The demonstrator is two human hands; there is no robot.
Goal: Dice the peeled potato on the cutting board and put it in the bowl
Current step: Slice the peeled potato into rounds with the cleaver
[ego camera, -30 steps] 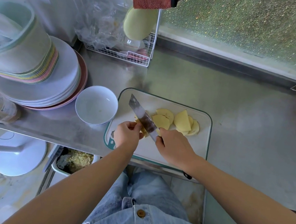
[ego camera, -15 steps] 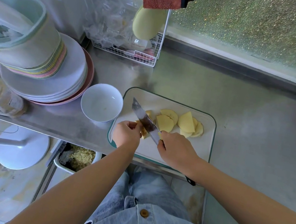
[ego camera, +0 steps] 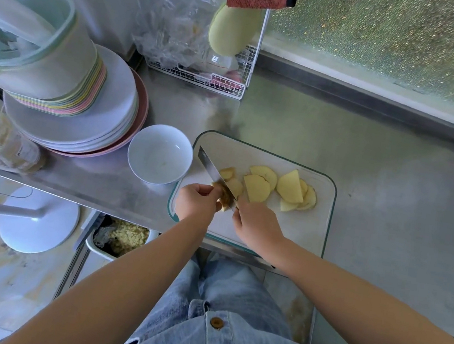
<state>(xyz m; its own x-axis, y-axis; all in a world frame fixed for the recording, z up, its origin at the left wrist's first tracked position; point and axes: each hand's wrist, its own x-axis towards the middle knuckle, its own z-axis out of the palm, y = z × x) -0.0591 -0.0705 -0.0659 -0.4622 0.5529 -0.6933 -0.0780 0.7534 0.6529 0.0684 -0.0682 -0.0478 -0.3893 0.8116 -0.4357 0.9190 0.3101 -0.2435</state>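
- Stacked plates [ego camera: 104, 111], smooth pastel plastic or melamine, at the desk's left edge. Not part of the job.
- Bowl [ego camera: 159, 158]: round, glossy white, deep-walled. It sits near the front edge of the desk, just beside the cutting board's left side. No potato in it, as in the two prior frames, so the transfer has not begun.
- Left hand [ego camera: 195, 202]: fingers curled, pinching the potato stub [ego camera: 226, 198] at the board's front-left corner. The stub is pale yellow and looks moist, with a browner patch on its near side.
- Knife [ego camera: 211, 168]: flat, bright steel blade, angled up-left across the stub, tip toward the bowl. Compared with 1.0 s ago the blade works the same spot. A small cut piece [ego camera: 227, 173] now lies just beyond the blade. Judgement: chopping is advancing in short strokes.
- Right hand [ego camera: 256, 224]: clamped round the knife handle, which is mostly hidden under the fingers. The hands are close together, either side of the blade.
- Slices [ego camera: 257, 187]: flat half-rounds, overlapping in a row toward the board's right side, unmoved. They are uncut into cubes, so most dicing remains.
- Cutting board [ego camera: 293, 233]: white, matte, rounded corners, teal rim, at the front edge of the brushed-steel desk [ego camera: 391, 212].
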